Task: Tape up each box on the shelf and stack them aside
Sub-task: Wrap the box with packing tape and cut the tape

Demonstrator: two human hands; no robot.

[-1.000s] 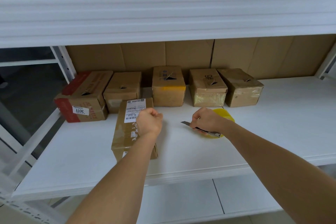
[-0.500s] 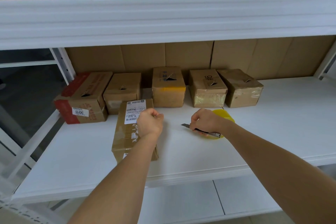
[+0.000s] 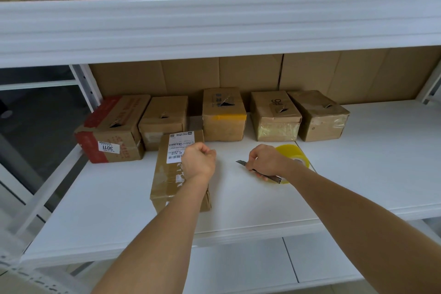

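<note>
A long cardboard box (image 3: 167, 181) with a white shipping label lies on the white shelf (image 3: 262, 203), nearest to me. My left hand (image 3: 199, 161) is a closed fist resting over its right side; I see nothing in it. My right hand (image 3: 267, 160) grips a utility knife (image 3: 259, 169) whose blade points left, just above the shelf. Behind that hand lies a yellowish roll of tape (image 3: 294, 156). Several more boxes stand in a row at the back, among them a red-printed box (image 3: 112, 129) and a box marked H6 (image 3: 274, 116).
The upper shelf's white beam (image 3: 214, 28) hangs low over the work area, with more boxes stored on it. A white upright post (image 3: 86, 86) stands at the left. Cardboard sheets line the back. A lower shelf shows beneath the front edge.
Nothing has visibly moved; both hands keep almost the same place and pose.
</note>
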